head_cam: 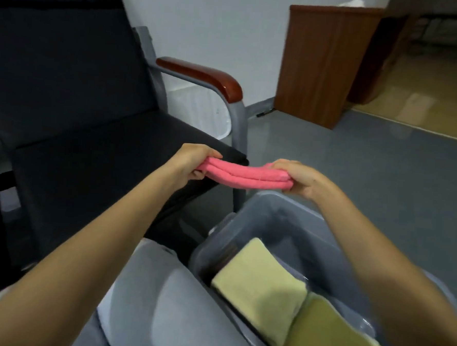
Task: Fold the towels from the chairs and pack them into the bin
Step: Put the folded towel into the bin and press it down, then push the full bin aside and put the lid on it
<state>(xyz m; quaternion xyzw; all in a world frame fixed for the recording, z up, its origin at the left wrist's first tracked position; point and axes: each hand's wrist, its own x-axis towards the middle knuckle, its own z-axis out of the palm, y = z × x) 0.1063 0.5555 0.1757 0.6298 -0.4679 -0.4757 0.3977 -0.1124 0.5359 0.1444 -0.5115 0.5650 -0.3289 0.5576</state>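
Holding a folded pink towel above the bin

A person sits with both bare arms stretched forward. Between the hands a pink towel (246, 175) hangs in the air, folded into a thick, flat bundle with several layers showing along its near edge. The left hand (193, 162) grasps the bundle's nine o'clock end, thumb on top and fingers curled beneath. The right hand (299, 178) grasps the three o'clock end in the same way, fingers wrapped round the edge. The towel sags a little in the middle and touches nothing but the two hands.

From the towel, the bin (281, 216) lies at about five o'clock. It is a grey, translucent plastic box just beside the person's thigh, and the towel's right end hangs above its far rim. Inside it two folded towels lie side by side, touching. A pale yellow towel (258, 276) is on the eleven o'clock side. An olive-yellow towel (327, 334) is on the five o'clock side, partly hidden by the right forearm.

A black padded chair (89, 151) fills the ten o'clock quarter of the scene, its seat reaching under the left hand. Its armrest (201, 76), reddish-brown wood on a grey metal frame, stands at twelve o'clock from that hand. At one o'clock, well apart, a wooden cabinet (322, 63) stands by the white wall on the grey floor (368, 181). Grey trousers (160, 302) cover the lap at six o'clock.
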